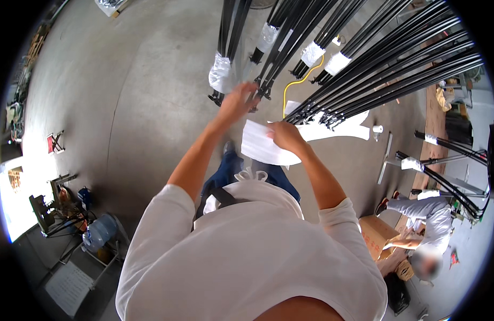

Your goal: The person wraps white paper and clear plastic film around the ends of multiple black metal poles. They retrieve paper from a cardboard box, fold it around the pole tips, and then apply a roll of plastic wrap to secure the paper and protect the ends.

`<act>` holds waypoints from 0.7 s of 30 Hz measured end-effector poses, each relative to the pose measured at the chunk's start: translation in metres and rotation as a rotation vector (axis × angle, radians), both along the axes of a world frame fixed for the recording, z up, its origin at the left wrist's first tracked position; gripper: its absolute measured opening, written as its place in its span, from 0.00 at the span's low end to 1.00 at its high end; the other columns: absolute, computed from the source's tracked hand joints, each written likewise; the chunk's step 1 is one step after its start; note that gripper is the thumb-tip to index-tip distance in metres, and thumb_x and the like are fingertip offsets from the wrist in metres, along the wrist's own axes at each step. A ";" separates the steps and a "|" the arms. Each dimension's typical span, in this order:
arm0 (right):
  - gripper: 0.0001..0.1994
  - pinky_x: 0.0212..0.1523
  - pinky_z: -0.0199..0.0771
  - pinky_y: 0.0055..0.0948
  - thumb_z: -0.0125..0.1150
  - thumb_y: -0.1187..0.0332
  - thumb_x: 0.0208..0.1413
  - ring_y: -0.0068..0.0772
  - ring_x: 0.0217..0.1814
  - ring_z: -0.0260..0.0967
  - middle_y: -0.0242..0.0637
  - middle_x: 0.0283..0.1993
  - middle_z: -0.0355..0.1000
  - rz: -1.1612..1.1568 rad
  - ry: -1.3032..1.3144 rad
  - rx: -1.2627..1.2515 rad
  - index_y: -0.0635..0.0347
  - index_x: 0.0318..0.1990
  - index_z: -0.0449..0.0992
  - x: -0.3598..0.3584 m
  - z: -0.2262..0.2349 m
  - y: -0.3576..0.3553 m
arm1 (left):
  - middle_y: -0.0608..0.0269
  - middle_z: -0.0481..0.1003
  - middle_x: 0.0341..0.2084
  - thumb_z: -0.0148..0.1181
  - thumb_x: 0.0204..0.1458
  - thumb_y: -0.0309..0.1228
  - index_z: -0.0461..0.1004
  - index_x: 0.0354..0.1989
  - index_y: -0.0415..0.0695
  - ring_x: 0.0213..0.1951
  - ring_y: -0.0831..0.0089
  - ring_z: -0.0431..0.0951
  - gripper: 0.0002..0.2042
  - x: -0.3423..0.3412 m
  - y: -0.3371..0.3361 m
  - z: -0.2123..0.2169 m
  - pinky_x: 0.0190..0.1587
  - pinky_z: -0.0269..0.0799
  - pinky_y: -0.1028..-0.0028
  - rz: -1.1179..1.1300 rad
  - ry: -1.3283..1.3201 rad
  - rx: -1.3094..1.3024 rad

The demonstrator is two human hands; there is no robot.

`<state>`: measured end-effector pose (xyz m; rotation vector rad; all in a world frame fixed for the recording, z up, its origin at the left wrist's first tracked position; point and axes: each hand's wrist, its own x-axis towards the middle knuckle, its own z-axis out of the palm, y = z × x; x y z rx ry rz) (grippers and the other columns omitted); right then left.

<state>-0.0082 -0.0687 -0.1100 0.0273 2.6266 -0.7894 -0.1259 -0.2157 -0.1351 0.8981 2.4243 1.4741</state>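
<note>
My left hand (237, 101) reaches up with fingers spread toward the lower ends of long black rods (268, 59), close to a rod bundle wrapped in clear plastic (221, 72). My right hand (284, 136) grips a white plastic bag (260, 144) held flat in front of me. More black rod bundles (386, 69) fan out to the upper right, some bound with white wrapping (313, 53). A further white sheet (338, 128) lies beneath those rod ends.
Grey concrete floor (140, 96) lies all around. A yellow cable (298, 80) runs among the rods. A person in grey (429, 224) crouches at the right beside a cardboard box (375, 235). A water jug (100, 231) and machinery (54, 203) stand at the left.
</note>
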 end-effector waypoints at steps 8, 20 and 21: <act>0.11 0.38 0.63 0.38 0.53 0.66 0.43 0.47 0.39 0.65 0.46 0.33 0.69 -0.132 0.035 -0.013 0.62 0.33 0.71 0.013 -0.034 0.009 | 0.49 0.71 0.21 0.57 0.41 0.37 0.65 0.32 0.39 0.28 0.51 0.71 0.15 -0.048 0.056 -0.020 0.32 0.67 0.62 0.080 0.089 -0.138; 0.14 0.58 0.48 0.35 0.62 0.67 0.35 0.48 0.61 0.44 0.51 0.61 0.44 -0.324 0.401 -0.209 0.61 0.33 0.76 -0.033 -0.060 0.016 | 0.51 0.70 0.17 0.52 0.39 0.28 0.67 0.20 0.38 0.23 0.52 0.71 0.05 -0.039 0.053 -0.013 0.26 0.67 0.63 0.140 0.243 -0.211; 0.14 0.58 0.48 0.34 0.62 0.67 0.35 0.48 0.61 0.44 0.51 0.61 0.44 -0.280 0.395 -0.244 0.62 0.33 0.76 -0.039 -0.056 0.019 | 0.49 0.71 0.19 0.52 0.39 0.27 0.67 0.21 0.38 0.23 0.51 0.71 0.05 -0.036 0.049 -0.011 0.27 0.67 0.61 0.143 0.260 -0.165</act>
